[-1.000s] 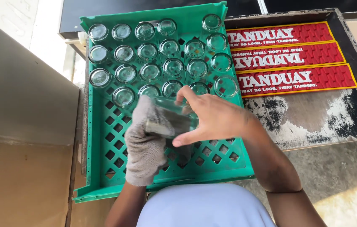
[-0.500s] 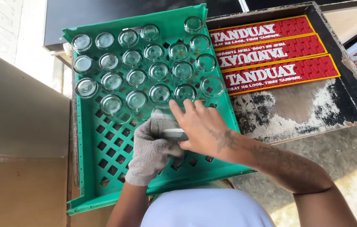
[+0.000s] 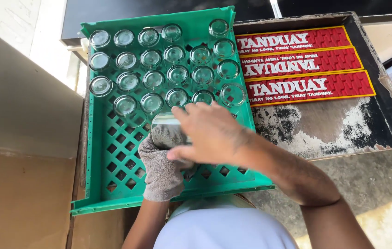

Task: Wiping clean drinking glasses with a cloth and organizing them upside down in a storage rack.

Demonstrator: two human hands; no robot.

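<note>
Head view: green crate (image 3: 108,152) with a lattice floor. Its far half is packed with rows of clear glasses (image 3: 177,74) standing mouth-down; the near half is bare. To the right is a dark tray (image 3: 343,129) holding three red rubber mats (image 3: 306,60). A tan wall (image 3: 16,120) is on the left.

The right hand (image 3: 209,136) crosses over the crate, fingers curled together and clamped on a glass (image 3: 166,129), covering most of it. The left hand (image 3: 161,173) is wrapped in a grey cloth (image 3: 159,161), so its fingers are hidden; the grip can't be told, though the cloth presses against the glass. The glass sits over the crate's middle, just in front of the nearest row. It's blurred, and its long axis seems tipped up and away from the person. A white shirt (image 3: 223,230) cuts off the near edge.
</note>
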